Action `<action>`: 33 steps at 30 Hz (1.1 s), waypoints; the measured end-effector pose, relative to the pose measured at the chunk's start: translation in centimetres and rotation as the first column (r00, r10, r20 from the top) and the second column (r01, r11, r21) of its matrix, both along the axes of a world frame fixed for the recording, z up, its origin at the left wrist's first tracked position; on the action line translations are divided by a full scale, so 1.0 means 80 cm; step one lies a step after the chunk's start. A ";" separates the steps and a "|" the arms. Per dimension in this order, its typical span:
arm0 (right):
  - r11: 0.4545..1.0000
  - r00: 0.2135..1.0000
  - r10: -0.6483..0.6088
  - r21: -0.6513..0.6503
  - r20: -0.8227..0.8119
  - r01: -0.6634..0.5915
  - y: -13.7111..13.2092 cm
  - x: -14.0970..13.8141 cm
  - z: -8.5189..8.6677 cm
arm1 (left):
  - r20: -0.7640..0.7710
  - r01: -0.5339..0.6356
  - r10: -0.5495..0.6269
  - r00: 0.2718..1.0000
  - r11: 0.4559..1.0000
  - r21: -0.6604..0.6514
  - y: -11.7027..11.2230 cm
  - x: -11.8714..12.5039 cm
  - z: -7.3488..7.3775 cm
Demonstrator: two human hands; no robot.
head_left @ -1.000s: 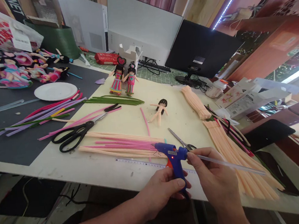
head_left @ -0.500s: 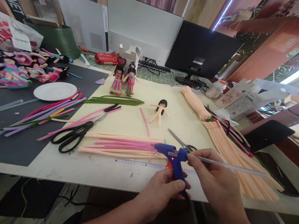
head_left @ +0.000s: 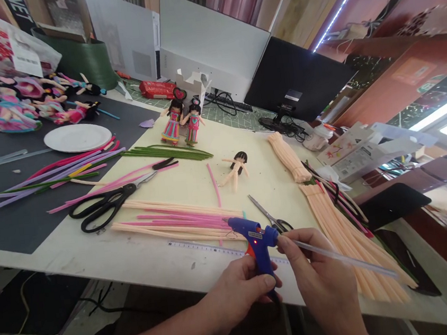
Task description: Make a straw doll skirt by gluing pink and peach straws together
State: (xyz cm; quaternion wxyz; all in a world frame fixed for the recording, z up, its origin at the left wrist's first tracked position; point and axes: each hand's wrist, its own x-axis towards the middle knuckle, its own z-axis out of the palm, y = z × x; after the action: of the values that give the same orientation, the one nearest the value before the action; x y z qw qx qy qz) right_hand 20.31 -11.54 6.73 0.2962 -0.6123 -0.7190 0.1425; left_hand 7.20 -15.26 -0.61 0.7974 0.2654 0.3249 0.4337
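A blue hot glue gun with a lit red light is in my left hand, whose fingers wrap its handle below the orange trigger. At the gun's back end, my right hand pinches a long translucent glue stick that enters the gun and sticks out to the right. The nozzle points left over pink and peach pipe cleaners. A ruler lies partly hidden under the gun. Small scissors rest just behind it. Farther back lies a small peach doll figure with black hair.
Large black scissors lie left, near loose coloured pipe cleaners and a white plate. Two finished dolls stand by green pipe cleaners. Peach bundles lie right. Monitors stand behind; more dolls are piled far left.
The view has shifted slightly, so the table things sit a little more to the left. Both hands keep the same hold on the glue gun and glue stick.
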 end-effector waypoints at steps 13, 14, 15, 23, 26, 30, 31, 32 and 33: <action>0.998 0.999 -0.053 0.021 0.008 0.053 -0.006 -0.011 0.008 | -0.060 -0.005 0.006 0.998 1.000 0.025 0.002 0.002 0.001; 0.999 0.999 -0.046 0.009 0.006 0.046 -0.005 -0.008 0.007 | -0.060 -0.006 0.007 0.998 1.000 0.025 0.002 0.002 0.001; 0.999 0.999 -0.038 -0.005 0.005 0.038 -0.004 -0.006 0.006 | -0.057 -0.006 0.007 0.998 1.000 0.022 0.002 0.002 0.001; 0.994 1.000 -0.022 -0.103 -0.018 0.020 -0.001 0.004 0.005 | -0.021 0.002 -0.002 1.000 1.000 0.015 0.000 0.001 0.001; 0.991 0.999 0.018 -0.133 -0.037 -0.023 0.002 0.009 0.005 | -0.024 0.009 -0.009 1.000 1.000 0.021 0.001 0.000 0.000; 0.987 0.999 0.034 -0.155 -0.035 -0.039 0.005 0.011 0.006 | -0.021 0.008 -0.008 1.000 1.000 0.018 0.001 0.000 0.000; 0.988 0.999 0.023 -0.152 -0.036 -0.029 0.004 0.010 0.007 | -0.023 0.009 -0.009 1.000 1.000 0.014 0.001 0.000 0.000; 0.989 0.999 0.015 -0.148 -0.040 -0.021 0.004 0.009 0.008 | -0.025 0.012 -0.012 1.000 1.000 0.012 0.000 0.000 0.000; 0.989 0.999 0.010 -0.146 -0.043 -0.016 0.003 0.008 0.008 | -0.026 0.014 -0.013 1.000 1.000 0.012 0.000 0.001 0.000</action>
State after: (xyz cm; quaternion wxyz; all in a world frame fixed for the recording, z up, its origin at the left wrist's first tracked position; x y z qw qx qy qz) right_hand 20.92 -11.26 7.39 0.2645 -0.6245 -0.7044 0.2095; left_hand 7.24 -15.30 -0.62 0.7944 0.2781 0.3306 0.4269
